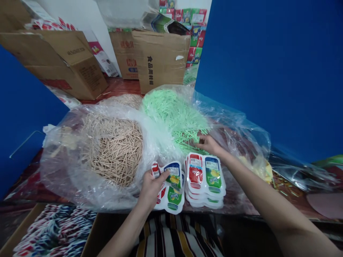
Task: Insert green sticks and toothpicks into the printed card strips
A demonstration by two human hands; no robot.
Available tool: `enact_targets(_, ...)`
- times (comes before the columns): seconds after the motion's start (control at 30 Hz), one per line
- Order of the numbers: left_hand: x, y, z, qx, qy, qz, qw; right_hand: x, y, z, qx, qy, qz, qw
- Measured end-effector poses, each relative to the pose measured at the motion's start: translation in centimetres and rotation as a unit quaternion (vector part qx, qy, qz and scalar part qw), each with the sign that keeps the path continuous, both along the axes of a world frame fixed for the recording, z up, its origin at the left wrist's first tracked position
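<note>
My left hand [153, 186] grips a bottle-shaped printed packet [172, 174], with the thumb lying across its face. Beneath it lie more red-and-green double-bottle packets [174, 201], partly covered by the hand. Just to the right is a stack of similar packets [205, 175], printed with a red cola bottle and a green soda bottle. My right hand [207, 143] reaches to the front edge of a heap of thin green sticks [184, 125] in clear plastic. Its fingers are bent together there; what they pinch, if anything, is too small to make out.
Tan sticks [122, 150] fill an opened clear bag on the left. Cardboard boxes [163, 57] stand behind, another box [77, 67] at the back left. Blue panels [270, 71] flank the table. A carton of packets [56, 232] sits below the front edge.
</note>
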State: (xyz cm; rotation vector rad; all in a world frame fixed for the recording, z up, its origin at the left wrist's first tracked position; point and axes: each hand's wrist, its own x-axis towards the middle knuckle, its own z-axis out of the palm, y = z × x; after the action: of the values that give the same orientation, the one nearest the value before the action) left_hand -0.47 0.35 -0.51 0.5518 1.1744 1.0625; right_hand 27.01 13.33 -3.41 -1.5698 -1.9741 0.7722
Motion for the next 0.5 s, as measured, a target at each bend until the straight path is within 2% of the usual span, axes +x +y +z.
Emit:
enact_targets(0.17,-0.11,-0.11,0.17,0.008,0.009,-0.015,1.000,-0.24,-0.21,0.27,0.000,0.039,-0.017,0.999)
enact_targets(0.33,-0.42,-0.11,-0.38,0.016,0.033,-0.022,0.999,0.13,0.41,-0.06,-0.010,0.047,-0.039,0.998)
enact_targets(0.5,-0.50,0.03,-0.71,0.025,0.053,-0.022,0.998,-0.13,0.53,-0.51,-0.046,0.044,-0.019,0.998)
